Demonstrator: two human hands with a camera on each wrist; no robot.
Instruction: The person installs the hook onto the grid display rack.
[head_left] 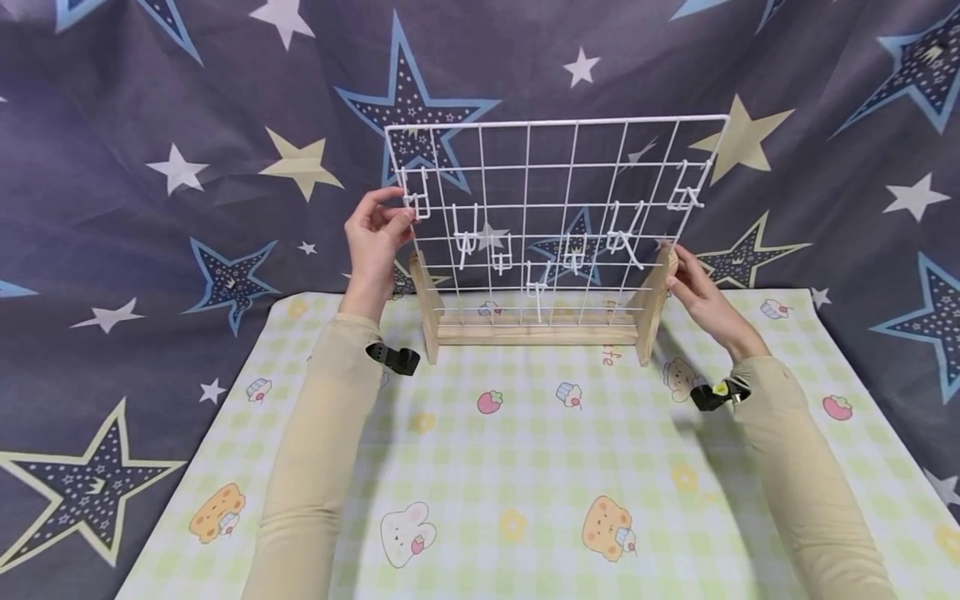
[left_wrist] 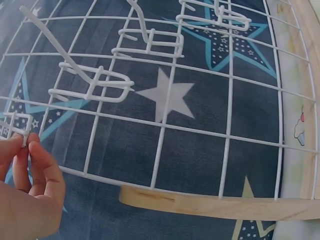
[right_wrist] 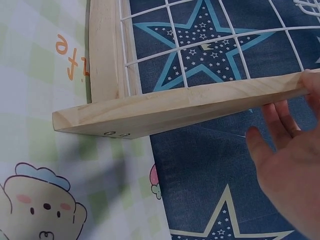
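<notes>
A white wire grid rack (head_left: 551, 167) stands upright in a wooden stand (head_left: 536, 335) at the table's far side. Several white wire hooks (left_wrist: 92, 82) hang on the grid. On the rack's left edge, my left hand (head_left: 375, 237) pinches a hook (left_wrist: 17, 122) between thumb and fingertips; the fingers partly cover its end. My right hand (head_left: 705, 296) grips the upper end of the stand's right wooden side panel (right_wrist: 185, 107), with fingertips over its edge and other fingers by its outer face. Another hook (head_left: 684, 196) hangs above that hand on the grid's right edge.
A green-and-white checked tablecloth (head_left: 540, 450) with cartoon prints covers the table. Close behind the rack hangs a dark blue curtain (head_left: 225, 150) patterned with stars. Each wrist wears a black strap (head_left: 393, 358).
</notes>
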